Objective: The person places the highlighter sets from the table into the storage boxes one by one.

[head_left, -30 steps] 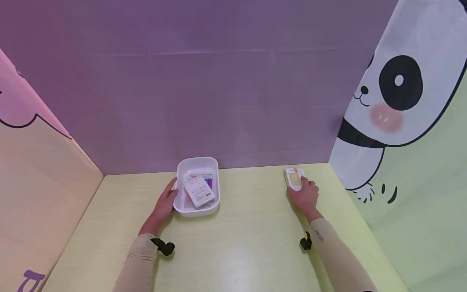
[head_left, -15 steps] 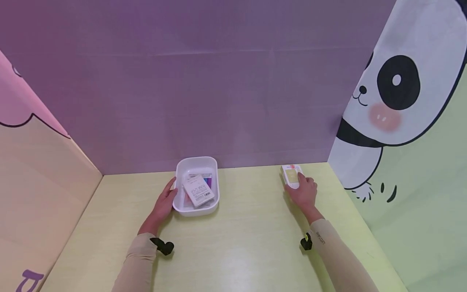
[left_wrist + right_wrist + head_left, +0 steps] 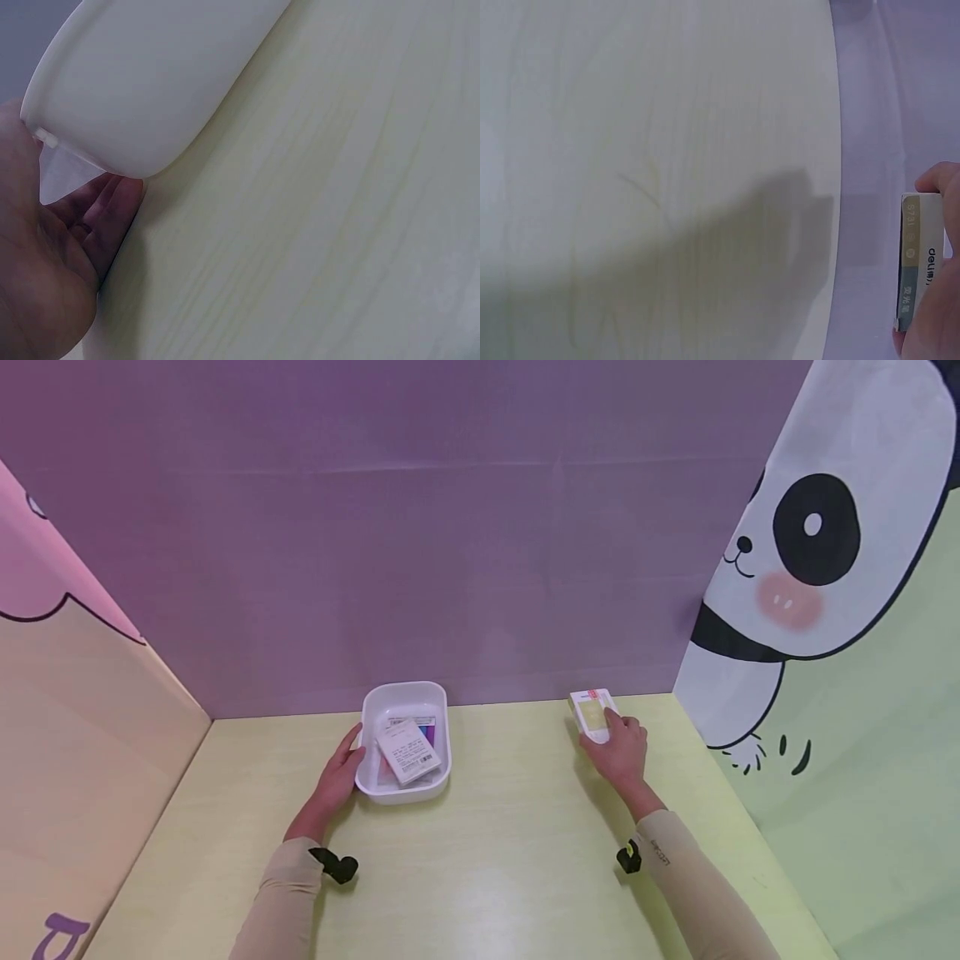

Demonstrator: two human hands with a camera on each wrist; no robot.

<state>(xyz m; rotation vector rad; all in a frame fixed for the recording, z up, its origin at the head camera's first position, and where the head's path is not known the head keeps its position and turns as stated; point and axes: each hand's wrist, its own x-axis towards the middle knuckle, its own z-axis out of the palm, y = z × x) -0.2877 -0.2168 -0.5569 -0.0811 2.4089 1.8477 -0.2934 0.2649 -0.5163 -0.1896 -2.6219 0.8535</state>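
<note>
In the head view my left hand (image 3: pixel 339 777) grips the left side of a white plastic tray (image 3: pixel 441 785), thumb up by the rim. The left wrist view shows the fingers (image 3: pixel 116 217) reaching under the tray's edge. A white box (image 3: pixel 408 750) with printed text lies tilted in the tray, over a flat item with a purple and blue strip (image 3: pixel 429 731). At the back right, my right hand (image 3: pixel 621 756) holds a small white and yellow highlighter box (image 3: pixel 592 714) by its sides. The right wrist view shows its printed edge (image 3: pixel 910 247), with a shadow on the table.
A pale wood-look table (image 3: pixel 487 860) spreads under both arms. Behind it rises a purple backdrop (image 3: pixel 450 543), with a panda-printed panel (image 3: pixel 817 627) on the right and a pink and beige panel (image 3: pixel 90 718) on the left.
My right hand has moved a little left and farther back with the highlighter box, whose shadow has shifted from it. The left hand and the tray have stayed in place.
</note>
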